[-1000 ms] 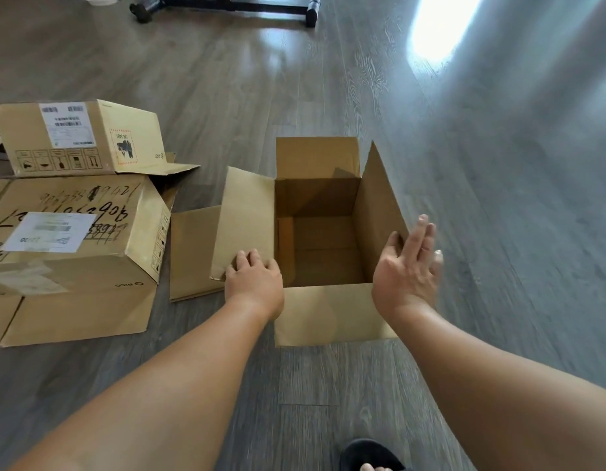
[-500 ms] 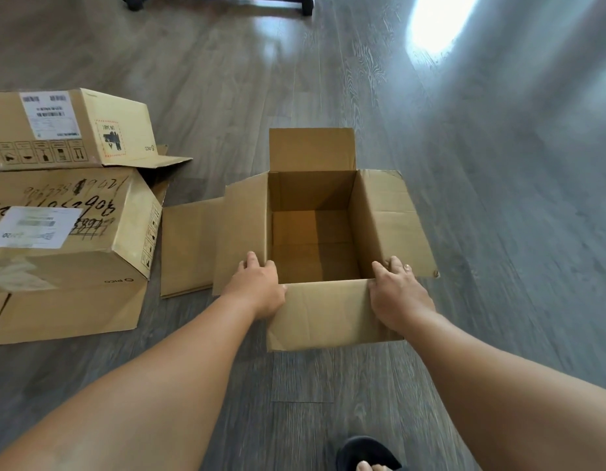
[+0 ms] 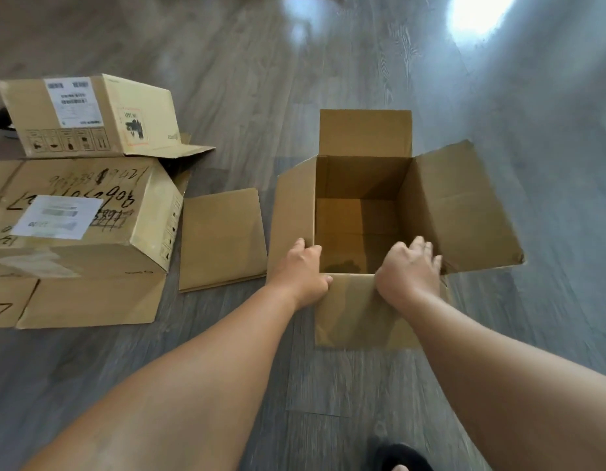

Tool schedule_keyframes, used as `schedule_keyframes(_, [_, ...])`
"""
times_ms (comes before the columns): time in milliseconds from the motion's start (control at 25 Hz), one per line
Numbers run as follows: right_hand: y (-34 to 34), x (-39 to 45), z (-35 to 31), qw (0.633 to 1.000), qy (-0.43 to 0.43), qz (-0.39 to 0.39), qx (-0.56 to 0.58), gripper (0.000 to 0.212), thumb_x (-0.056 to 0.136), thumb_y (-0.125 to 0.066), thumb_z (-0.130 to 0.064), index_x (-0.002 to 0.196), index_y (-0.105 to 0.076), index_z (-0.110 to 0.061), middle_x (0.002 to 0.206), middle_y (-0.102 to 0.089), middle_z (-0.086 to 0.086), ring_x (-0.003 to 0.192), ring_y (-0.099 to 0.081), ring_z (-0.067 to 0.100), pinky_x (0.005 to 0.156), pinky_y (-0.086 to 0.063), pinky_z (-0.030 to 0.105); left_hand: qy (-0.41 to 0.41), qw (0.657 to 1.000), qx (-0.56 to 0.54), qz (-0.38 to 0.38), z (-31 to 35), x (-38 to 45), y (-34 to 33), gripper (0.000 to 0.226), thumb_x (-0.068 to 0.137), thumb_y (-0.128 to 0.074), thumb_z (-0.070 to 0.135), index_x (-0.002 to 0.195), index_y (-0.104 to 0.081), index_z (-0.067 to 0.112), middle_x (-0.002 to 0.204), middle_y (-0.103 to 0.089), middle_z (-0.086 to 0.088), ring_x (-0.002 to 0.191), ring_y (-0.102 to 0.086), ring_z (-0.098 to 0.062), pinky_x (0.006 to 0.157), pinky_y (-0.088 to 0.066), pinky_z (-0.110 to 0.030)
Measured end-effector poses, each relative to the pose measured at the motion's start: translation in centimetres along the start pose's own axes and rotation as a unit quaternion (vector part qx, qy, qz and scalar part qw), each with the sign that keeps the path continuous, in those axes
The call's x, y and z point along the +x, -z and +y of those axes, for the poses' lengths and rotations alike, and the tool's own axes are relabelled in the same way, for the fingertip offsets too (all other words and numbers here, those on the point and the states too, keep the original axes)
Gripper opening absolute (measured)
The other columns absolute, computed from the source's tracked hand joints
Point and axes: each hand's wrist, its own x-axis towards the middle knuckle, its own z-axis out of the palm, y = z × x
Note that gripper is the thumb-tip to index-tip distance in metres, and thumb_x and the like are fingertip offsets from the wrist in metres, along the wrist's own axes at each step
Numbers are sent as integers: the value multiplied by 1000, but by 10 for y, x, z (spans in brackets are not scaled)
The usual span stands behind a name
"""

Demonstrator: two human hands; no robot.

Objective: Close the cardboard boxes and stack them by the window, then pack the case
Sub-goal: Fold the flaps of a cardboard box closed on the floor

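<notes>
An empty brown cardboard box [image 3: 361, 185] stands open on the grey wood floor, all its flaps spread outward. My left hand [image 3: 303, 271] grips the box's near left corner, thumb on the near flap [image 3: 354, 317] and fingers on the left flap. My right hand [image 3: 410, 270] curls over the near rim at the right corner, fingers dipping inside. Two more cardboard boxes lie at the left: a large one [image 3: 80, 215] with handwriting and a white label, and a smaller one [image 3: 90, 117] behind it, both on their sides.
A loose flap [image 3: 221, 237] of the large box lies flat between it and the open box. Bright light reflects off the floor [image 3: 478, 11] at the top right. A black slipper [image 3: 401, 457] shows at the bottom edge.
The right flap, upright a second ago, has folded outward. My right hand dropped from the air onto the near rim. The box now sits further right in view.
</notes>
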Motion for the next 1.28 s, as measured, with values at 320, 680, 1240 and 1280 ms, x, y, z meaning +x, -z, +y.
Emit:
schedule_keyframes(320, [-14, 22, -130, 961, 187, -61, 193, 30, 93, -46, -12, 119, -61, -8, 157, -38, 3, 130, -51, 34, 99, -48, 45, 9, 998, 34, 45, -25, 22, 48, 18, 85, -65, 31, 86, -55, 16, 98, -60, -6, 93, -61, -31, 76, -50, -39])
schedule_keyframes(680, [-83, 19, -225, 934, 338, -109, 30, 23, 84, -50, -4, 105, -57, 0, 118, -47, 15, 121, -47, 33, 99, -40, 37, 179, 977, 99, 64, -200, 45, 53, 20, 94, -49, 27, 93, -57, 10, 112, -63, -20, 104, -60, -37, 79, -47, -37])
schedule_keyframes(1240, [-151, 19, -253, 948, 125, -262, -129, 59, 95, -48, -15, 148, -27, 1, 153, -23, 31, 143, -21, 49, 116, -30, 50, 210, 978, -7, 10, -263, 56, 17, 20, 91, -58, 26, 83, -45, 14, 96, -52, -8, 87, -50, -29, 72, -40, -32])
schedule_keyframes(1280, [-153, 20, -252, 943, 118, -264, -164, 63, 97, -47, -17, 151, -21, 1, 155, -18, 33, 144, -15, 53, 117, -26, 54, 209, 978, -8, 13, -263, 55, 16, 23, 89, -60, 26, 79, -42, 16, 94, -51, -6, 87, -50, -28, 71, -40, -32])
